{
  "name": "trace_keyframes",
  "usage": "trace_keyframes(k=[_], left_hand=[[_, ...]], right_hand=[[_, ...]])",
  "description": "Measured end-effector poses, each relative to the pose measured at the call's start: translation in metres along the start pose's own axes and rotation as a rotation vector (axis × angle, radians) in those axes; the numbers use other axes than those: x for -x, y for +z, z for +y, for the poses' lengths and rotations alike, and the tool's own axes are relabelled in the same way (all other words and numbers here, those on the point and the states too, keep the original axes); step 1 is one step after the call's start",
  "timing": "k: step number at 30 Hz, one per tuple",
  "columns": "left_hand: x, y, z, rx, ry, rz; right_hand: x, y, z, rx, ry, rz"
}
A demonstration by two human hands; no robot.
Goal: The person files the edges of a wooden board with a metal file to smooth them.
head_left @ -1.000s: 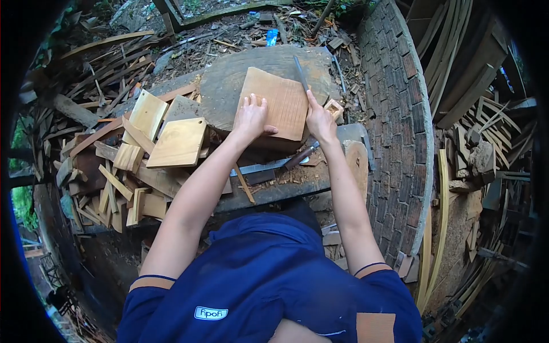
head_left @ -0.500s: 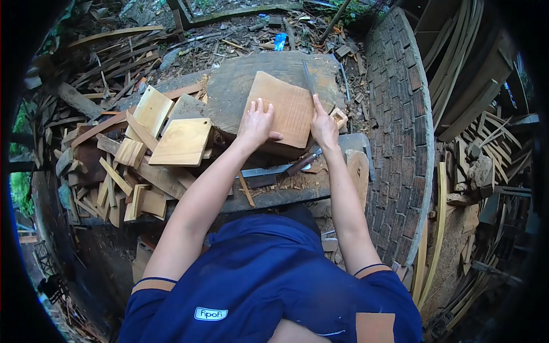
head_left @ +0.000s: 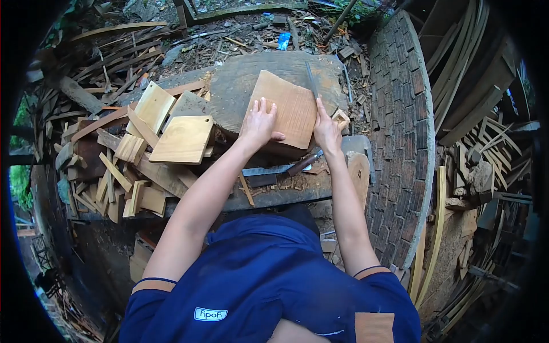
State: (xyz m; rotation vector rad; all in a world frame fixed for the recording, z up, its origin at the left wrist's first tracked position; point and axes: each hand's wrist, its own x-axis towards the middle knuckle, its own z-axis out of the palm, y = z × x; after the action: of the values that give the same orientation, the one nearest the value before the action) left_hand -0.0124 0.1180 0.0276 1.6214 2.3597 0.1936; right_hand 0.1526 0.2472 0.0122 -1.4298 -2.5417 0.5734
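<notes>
A reddish-brown wooden board (head_left: 290,106) rests on the big weathered wood block (head_left: 231,86). My left hand (head_left: 260,123) lies on the board's lower left part, fingers stretched out and thumb to the right. Along the board's right edge, my right hand (head_left: 327,130) is closed around a long, thin metal file (head_left: 310,77). Its index finger points forward along the file, and the handle is hidden in my palm. Below the board, a tool with a dark handle (head_left: 299,166) lies near a saw-like toothed blade (head_left: 267,170).
Left of the block, a pale board with a corner hole (head_left: 183,140) sits among piled offcuts (head_left: 134,197). To the right stands a brick wall (head_left: 397,137). A small wooden piece (head_left: 341,119) lies beside my right hand. Scrap wood and a blue packet (head_left: 283,41) lie beyond.
The view has shifted slightly. My right hand and the file have slid a little toward me along the board's edge; my left hand keeps its place on the board.
</notes>
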Motion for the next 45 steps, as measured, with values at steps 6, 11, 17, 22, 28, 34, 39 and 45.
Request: trace_keyframes(k=[6,11,17,22,28,34,39,45], left_hand=[[0.003,0.004,-0.002,0.023,0.001,0.000],[0.002,0.002,-0.001,0.027,0.011,0.016],[0.002,0.007,-0.002,0.037,0.015,0.024],[0.002,0.001,0.000,0.016,0.010,0.015],[0.002,-0.001,0.001,0.024,0.004,0.003],[0.002,0.003,0.000,0.035,-0.010,0.010],[0.002,0.005,-0.002,0.040,-0.007,0.021],[0.003,0.009,-0.004,0.034,0.018,0.042]], right_hand=[[0.027,-0.013,-0.008,-0.033,0.059,-0.121],[-0.025,0.002,0.008,-0.065,0.084,-0.032],[0.028,0.001,0.025,-0.190,0.079,-0.014],[0.038,-0.009,0.009,-0.096,-0.039,-0.010],[0.005,-0.006,0.011,-0.065,0.054,-0.037],[0.064,-0.006,0.000,-0.074,-0.033,-0.013],[0.062,-0.011,-0.007,-0.072,-0.029,-0.035],[0.022,-0.005,-0.002,-0.054,-0.044,0.046]])
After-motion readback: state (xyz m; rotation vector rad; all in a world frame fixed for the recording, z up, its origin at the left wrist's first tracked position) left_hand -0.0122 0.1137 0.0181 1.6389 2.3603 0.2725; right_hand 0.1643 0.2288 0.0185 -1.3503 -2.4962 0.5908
